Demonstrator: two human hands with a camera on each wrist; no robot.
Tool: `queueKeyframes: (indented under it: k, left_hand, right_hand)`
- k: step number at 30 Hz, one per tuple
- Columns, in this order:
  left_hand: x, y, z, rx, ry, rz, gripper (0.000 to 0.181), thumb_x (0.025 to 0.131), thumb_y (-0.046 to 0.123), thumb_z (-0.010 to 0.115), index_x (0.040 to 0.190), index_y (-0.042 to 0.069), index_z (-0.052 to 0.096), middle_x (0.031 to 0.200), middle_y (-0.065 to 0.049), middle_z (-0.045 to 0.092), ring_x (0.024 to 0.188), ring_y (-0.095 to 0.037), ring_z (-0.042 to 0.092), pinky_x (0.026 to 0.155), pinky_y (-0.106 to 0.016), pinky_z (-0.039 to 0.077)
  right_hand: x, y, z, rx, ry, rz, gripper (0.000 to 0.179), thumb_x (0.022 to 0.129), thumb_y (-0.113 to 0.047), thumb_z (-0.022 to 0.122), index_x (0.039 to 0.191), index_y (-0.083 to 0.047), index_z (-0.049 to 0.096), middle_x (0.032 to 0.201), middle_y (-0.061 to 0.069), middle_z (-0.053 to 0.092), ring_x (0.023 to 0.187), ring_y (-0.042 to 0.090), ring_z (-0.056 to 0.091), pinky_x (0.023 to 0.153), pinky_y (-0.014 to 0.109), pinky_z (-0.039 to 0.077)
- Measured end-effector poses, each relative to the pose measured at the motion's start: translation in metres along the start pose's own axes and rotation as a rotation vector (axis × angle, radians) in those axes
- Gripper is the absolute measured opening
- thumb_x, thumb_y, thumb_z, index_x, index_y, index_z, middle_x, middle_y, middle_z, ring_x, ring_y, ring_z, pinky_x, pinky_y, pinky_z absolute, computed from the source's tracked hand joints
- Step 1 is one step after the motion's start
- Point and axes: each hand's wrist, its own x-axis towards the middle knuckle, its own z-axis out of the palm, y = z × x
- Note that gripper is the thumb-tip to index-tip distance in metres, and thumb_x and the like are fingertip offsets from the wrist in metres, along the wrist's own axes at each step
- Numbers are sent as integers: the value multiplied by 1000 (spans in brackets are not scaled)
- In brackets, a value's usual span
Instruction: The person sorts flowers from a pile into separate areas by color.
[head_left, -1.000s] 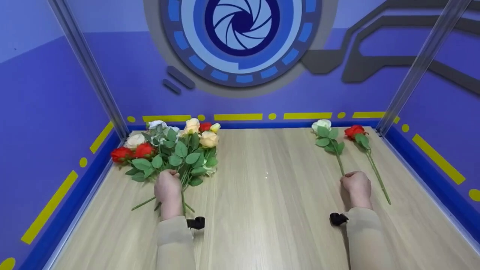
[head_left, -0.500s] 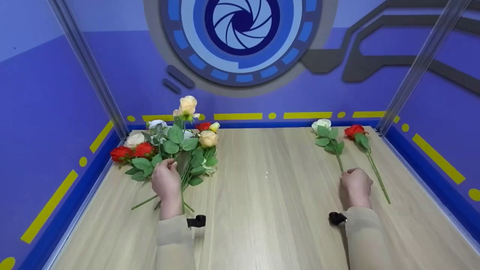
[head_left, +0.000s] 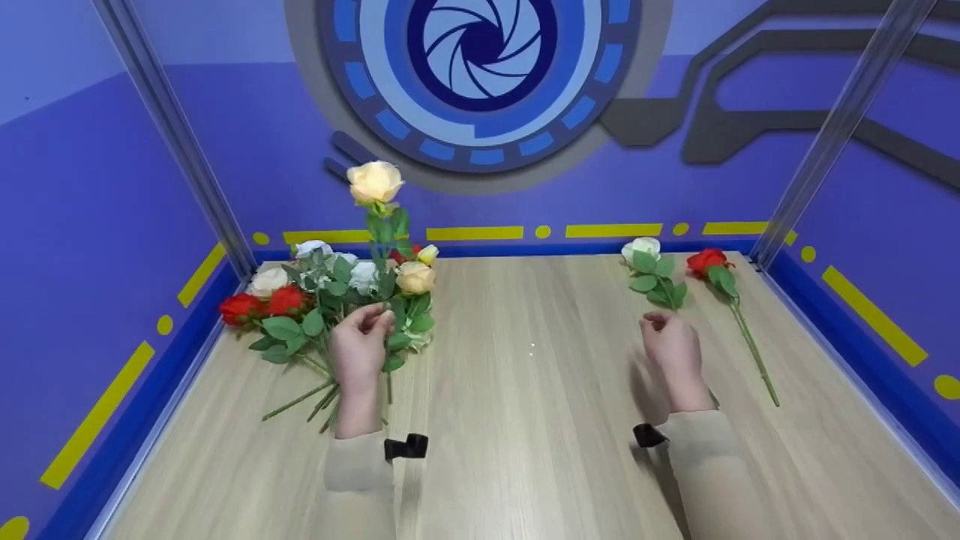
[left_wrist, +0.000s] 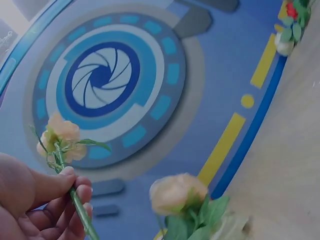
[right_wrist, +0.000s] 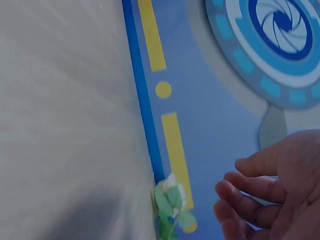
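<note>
My left hand (head_left: 360,351) pinches the green stem of a peach rose (head_left: 375,182) between thumb and fingers. The bloom stands upright above the pile, and the left wrist view shows the stem (left_wrist: 80,207) running down past the fingers. Below and around that hand lies a heap of red roses (head_left: 286,301), white flowers (head_left: 313,249) and another peach rose (head_left: 415,277). Over the table on the right, my right hand (head_left: 673,352) hovers with loosely bent fingers and nothing between them. A white rose (head_left: 642,252) lies just beyond it, its lower stem mostly hidden by the hand.
A red rose (head_left: 708,262) lies to the right of the white one, stem toward me. The wooden table (head_left: 517,420) is bounded by a blue back wall (head_left: 495,206) and side walls, with metal posts at the corners.
My left hand has raised the peach rose out of the heap and shifted slightly right. My right hand has let go of the white rose's stem and moved up and left.
</note>
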Motion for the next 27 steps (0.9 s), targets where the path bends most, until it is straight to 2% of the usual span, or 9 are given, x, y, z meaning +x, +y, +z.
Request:
queueKeyframes:
  k: [3,6,9,12,16,18,22,27]
  left_hand:
    - [-4,1,14,-127,-83,-22,21,93,1,74,111,-9,73,95,-23,76,62,1,64,59,-15,53]
    - [-10,0,29,-210,-160,-45,21,93,-1,72,111,-12,71,91,-20,76,63,-2,67,57,-19,56]
    - [-16,1,41,-254,-228,-73,21,92,-2,73,110,-12,70,86,-14,76,64,-4,68,56,-20,57]
    - [-23,4,52,-290,-285,-96,20,92,-2,73,109,-12,70,83,-9,76,64,-5,68,55,-20,57]
    - [-33,7,65,-322,-367,-131,19,93,-2,72,110,-11,69,84,-8,76,65,-7,70,57,-23,60]
    - [-39,8,71,-325,-416,-144,19,94,0,72,110,-10,69,86,-9,77,68,-8,72,60,-25,62]
    - [-50,7,84,-327,-510,-157,19,95,3,71,111,-8,69,91,-12,78,75,-12,75,67,-30,64]
    - [-60,3,96,-370,-557,-160,17,95,0,70,109,-9,67,90,-13,77,77,-14,76,69,-31,64]
  right_hand:
    - [-7,-13,12,33,-26,-81,30,103,-17,56,119,5,70,112,26,72,102,38,68,86,45,54]
    - [-15,-27,25,73,-63,-132,25,103,-15,59,114,3,72,103,21,75,93,32,69,75,33,53]
    - [-25,-43,37,120,-120,-149,22,102,-15,61,111,1,73,96,17,76,86,25,69,69,25,50]
    - [-36,-58,49,204,-198,-161,19,101,-12,63,109,2,73,95,16,77,84,21,71,70,27,55]
    - [-54,-75,65,359,-359,-220,19,99,-6,64,109,9,72,95,21,77,81,21,74,79,42,63]
    - [-64,-82,73,418,-448,-259,21,100,-6,64,110,11,72,97,23,77,81,22,76,82,44,63]
    - [-80,-91,87,473,-567,-304,26,100,-10,66,112,12,72,99,24,77,79,17,77,78,38,64]
    - [-93,-95,100,539,-597,-294,24,96,-5,70,108,16,71,94,29,76,71,6,71,72,31,63]
